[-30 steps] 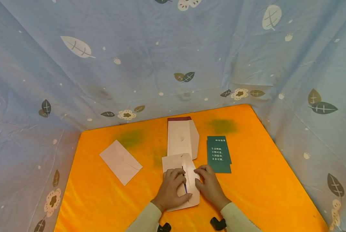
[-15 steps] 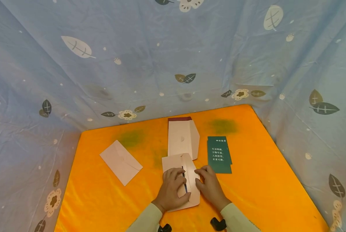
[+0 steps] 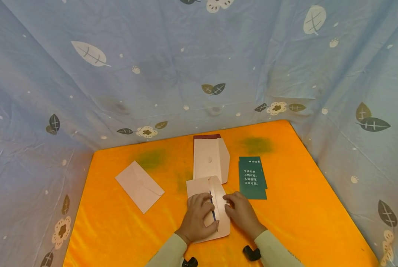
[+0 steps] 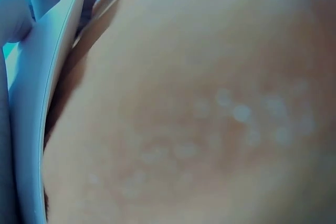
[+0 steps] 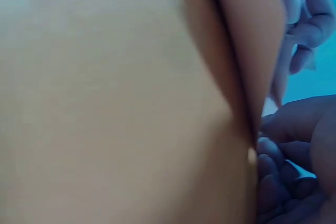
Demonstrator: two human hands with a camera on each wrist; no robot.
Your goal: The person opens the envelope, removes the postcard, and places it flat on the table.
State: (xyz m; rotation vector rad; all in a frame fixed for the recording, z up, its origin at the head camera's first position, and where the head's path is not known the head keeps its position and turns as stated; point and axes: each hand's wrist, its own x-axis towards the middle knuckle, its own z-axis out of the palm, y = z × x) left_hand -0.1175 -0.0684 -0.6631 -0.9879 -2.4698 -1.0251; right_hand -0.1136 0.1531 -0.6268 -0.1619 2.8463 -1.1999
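A pale pink envelope (image 3: 199, 186) lies in front of me in the head view, its flap spread to the right. My left hand (image 3: 195, 217) bends over its body and grips the mouth's edge with fingertips and thumb. A thin dark blue strip (image 3: 214, 215) shows inside the mouth. On the other side, my right hand (image 3: 242, 213) pinches the flap's right edge between thumb and forefinger. Up close, the left wrist view has a pale envelope edge (image 4: 39, 87) with fingers (image 4: 13, 17) at it. A blurred envelope (image 5: 115, 93) fills most of the right wrist view.
Behind stands another pink envelope (image 3: 205, 152), flat, flap out, over a dark red piece (image 3: 207, 137). A closed pink envelope (image 3: 135, 191) lies left. Two overlapping green cards (image 3: 252, 191) with white writing lie right. Patterned blue cloth (image 3: 172, 66) surrounds the orange table (image 3: 295, 207).
Almost nothing differs. Both hands keep their places on the envelope; the right hand's fingers shift very slightly at the flap edge.
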